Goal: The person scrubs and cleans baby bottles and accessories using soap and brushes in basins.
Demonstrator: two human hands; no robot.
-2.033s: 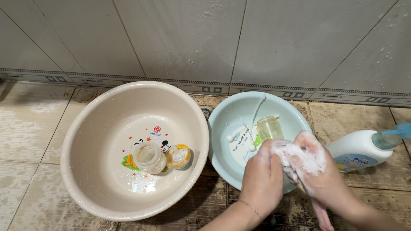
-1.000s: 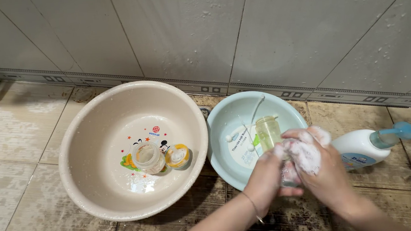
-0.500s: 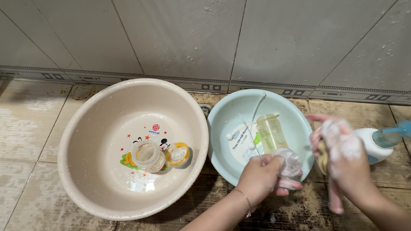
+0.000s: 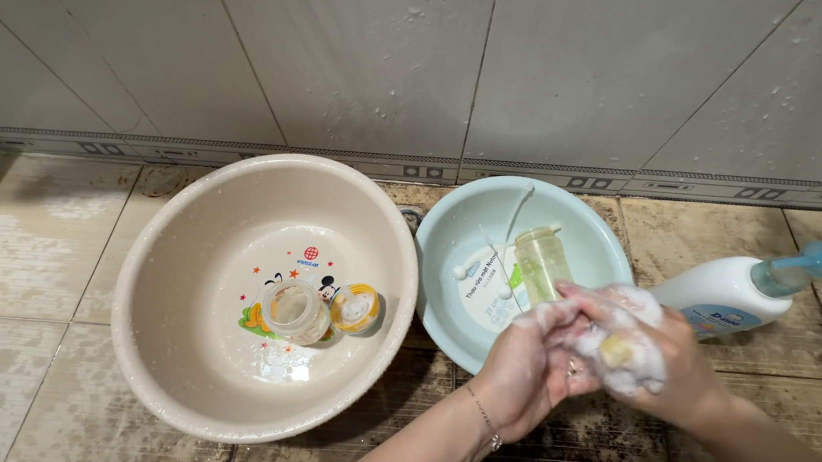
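Observation:
My left hand and my right hand meet over the near rim of a light blue basin. The left hand grips a small clear bottle part, mostly hidden by fingers and foam. The right hand is closed on a foamy sponge brush with a yellowish head, pressed against that part. White foam covers both hands. Just beyond them in the blue basin lies a yellow-tinted baby bottle, next to thin white brushes.
A large beige basin on the left holds a clear baby bottle and a yellow ring cap. A white pump bottle with a blue pump lies at right. Wet brown floor tiles, grey tiled wall behind.
Half a second ago my hands were apart, the right one lifted with the brush near the pump bottle. They have come back together and the brush is on the clear part again.

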